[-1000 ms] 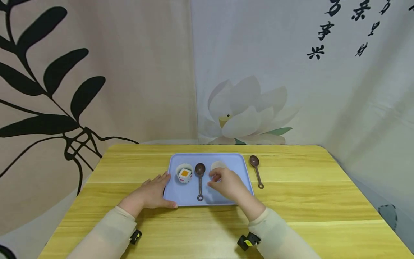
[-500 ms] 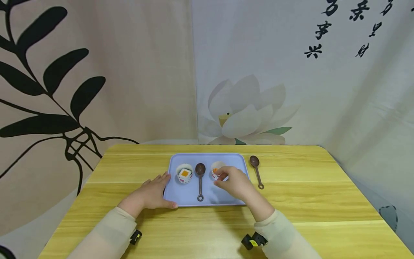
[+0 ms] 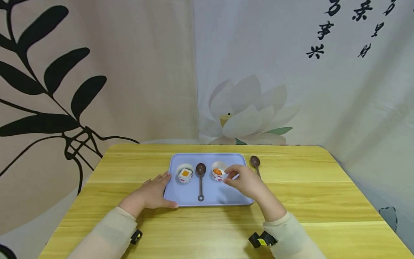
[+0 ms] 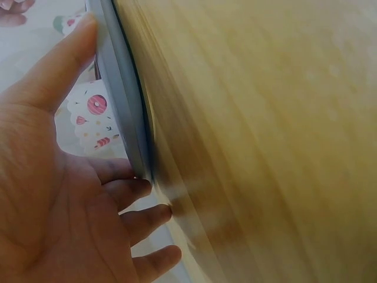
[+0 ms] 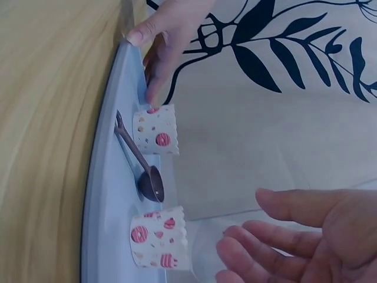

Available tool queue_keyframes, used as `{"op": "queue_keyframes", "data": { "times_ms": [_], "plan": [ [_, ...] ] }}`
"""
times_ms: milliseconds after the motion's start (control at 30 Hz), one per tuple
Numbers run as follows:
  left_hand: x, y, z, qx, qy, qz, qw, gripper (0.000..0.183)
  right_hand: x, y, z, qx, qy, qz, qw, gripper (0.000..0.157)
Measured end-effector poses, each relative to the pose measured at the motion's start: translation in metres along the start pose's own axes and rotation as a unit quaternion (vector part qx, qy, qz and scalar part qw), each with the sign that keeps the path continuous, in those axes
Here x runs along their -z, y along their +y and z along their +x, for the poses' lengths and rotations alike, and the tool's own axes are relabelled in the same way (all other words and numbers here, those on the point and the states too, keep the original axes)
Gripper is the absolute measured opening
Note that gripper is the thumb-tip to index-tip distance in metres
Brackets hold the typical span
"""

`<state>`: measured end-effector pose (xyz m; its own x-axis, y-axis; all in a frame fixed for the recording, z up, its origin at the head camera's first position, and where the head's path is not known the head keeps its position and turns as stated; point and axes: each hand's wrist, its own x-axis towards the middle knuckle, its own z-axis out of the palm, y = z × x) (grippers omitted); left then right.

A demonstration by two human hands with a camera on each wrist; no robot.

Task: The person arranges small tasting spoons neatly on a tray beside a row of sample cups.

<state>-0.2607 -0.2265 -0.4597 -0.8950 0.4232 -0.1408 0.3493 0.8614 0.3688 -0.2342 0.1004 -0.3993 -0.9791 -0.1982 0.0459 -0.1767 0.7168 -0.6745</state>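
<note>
A light blue tray (image 3: 223,197) lies on the table. My left hand (image 3: 150,194) rests against its left end, thumb at the near edge and fingers spread along the side. On the tray stand two patterned paper baking cups. The left cup (image 3: 185,179) has a white piece with an orange square in it; orange chunks (image 3: 217,172) sit in the right cup (image 3: 218,177). Between the cups lies a brown spoon (image 3: 201,180). My right hand (image 3: 250,183) hovers over the tray's right side beside the right cup, thumb and fingers apart, holding nothing.
A second brown spoon (image 3: 255,162) lies on the wooden table (image 3: 307,194) just right of the tray, its handle partly hidden by my right hand. Behind the table hangs a printed curtain (image 3: 155,79).
My right hand has moved right, away from the right cup, and the orange chunks inside have come into view. My left hand stays at the tray.
</note>
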Motion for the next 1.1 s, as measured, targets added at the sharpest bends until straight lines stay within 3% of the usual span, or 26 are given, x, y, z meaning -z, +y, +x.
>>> {"op": "queue_keyframes", "data": {
  "times_ms": [1100],
  "plan": [
    [0.0,0.0,-0.001,0.005,-0.001,-0.003,1.0,0.123,0.034,0.045,-0.006,-0.027,0.057,0.02,0.998,0.029]
  ]
}}
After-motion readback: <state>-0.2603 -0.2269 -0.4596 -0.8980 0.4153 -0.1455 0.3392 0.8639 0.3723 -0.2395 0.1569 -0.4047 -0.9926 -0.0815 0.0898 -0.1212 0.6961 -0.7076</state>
